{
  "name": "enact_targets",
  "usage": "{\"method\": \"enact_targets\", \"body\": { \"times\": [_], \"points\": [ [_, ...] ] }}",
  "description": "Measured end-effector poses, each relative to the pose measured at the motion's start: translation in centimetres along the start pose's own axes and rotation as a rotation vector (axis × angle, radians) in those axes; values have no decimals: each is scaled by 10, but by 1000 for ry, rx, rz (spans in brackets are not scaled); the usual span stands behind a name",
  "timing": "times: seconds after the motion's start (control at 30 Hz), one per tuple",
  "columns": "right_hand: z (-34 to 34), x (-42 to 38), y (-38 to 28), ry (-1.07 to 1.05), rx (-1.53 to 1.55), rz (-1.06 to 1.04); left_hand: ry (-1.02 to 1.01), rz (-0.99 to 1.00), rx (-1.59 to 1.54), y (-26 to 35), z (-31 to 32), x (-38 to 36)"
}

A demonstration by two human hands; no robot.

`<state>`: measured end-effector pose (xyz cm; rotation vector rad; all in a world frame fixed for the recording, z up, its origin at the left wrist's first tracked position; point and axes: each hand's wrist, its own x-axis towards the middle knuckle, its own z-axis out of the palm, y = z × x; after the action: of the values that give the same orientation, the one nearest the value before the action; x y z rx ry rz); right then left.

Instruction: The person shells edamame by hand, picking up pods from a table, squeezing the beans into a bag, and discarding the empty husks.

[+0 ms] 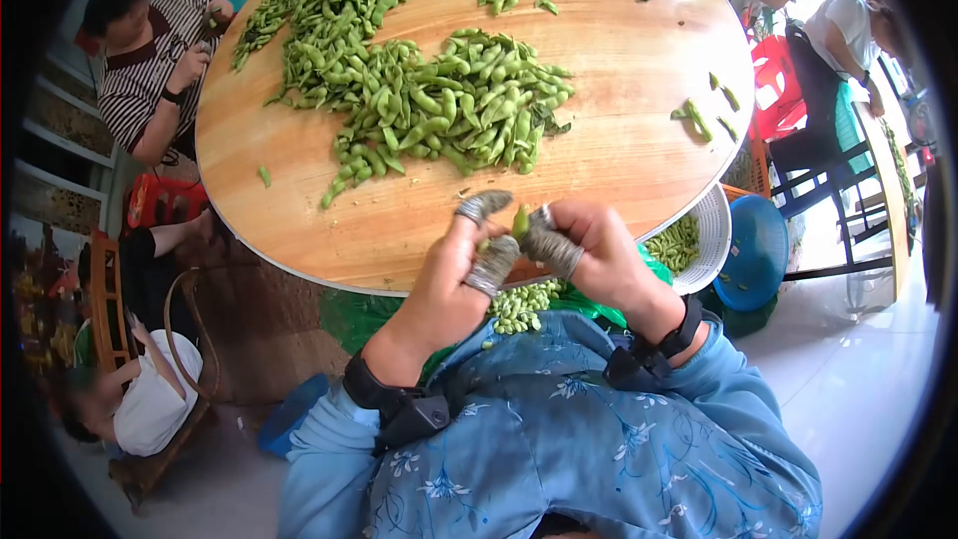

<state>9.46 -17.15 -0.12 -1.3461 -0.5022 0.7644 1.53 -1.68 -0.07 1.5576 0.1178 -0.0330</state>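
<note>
A green soybean pod (520, 222) stands upright between my two hands, just off the table's near edge. The wrapped thumb and fingertips of my right hand (609, 255) pinch it. On the pod's other side, my left hand (444, 274) has its wrapped thumb and forefinger apart, close to the pod; whether they touch it is hard to see. Silvery-grey wrapping covers the fingertips of both hands. Below them, shelled green beans (524, 307) lie in a heap on a green plastic bag (359, 317) at my lap. Ahead is a large pile of pods (429, 105).
The pods rest on a round wooden table (639, 140), with a few loose pods (696, 120) at the right. A white basket (714, 240) holding beans and a blue basin (753, 250) stand right of me. A person in a striped shirt (150, 70) sits at the left.
</note>
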Motion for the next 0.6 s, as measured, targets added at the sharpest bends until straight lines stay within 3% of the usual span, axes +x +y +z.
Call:
{"method": "enact_targets", "body": {
  "times": [0.03,0.07,0.1,0.17,0.2,0.23,0.33,0.6],
  "points": [
    [4,0,-3,-27,25,17,2,7,4,-4,-1,1],
    [3,-1,-13,-73,-266,-62,-4,25,39,-9,-2,3],
    [2,-1,-15,-74,-266,-69,-11,43,74,-11,-3,4],
    [-3,-3,-16,-59,-621,-160,23,49,132,-8,-6,2],
    [-5,-4,-11,-57,-395,-23,58,51,185,-5,-8,1],
    [-6,-4,-9,-56,-395,-25,93,53,237,-3,-8,1],
    [-6,-4,-8,-70,20,8,85,138,362,-2,-3,-2],
    [-4,0,-8,-119,202,47,143,551,866,0,-4,2]
  ]
}}
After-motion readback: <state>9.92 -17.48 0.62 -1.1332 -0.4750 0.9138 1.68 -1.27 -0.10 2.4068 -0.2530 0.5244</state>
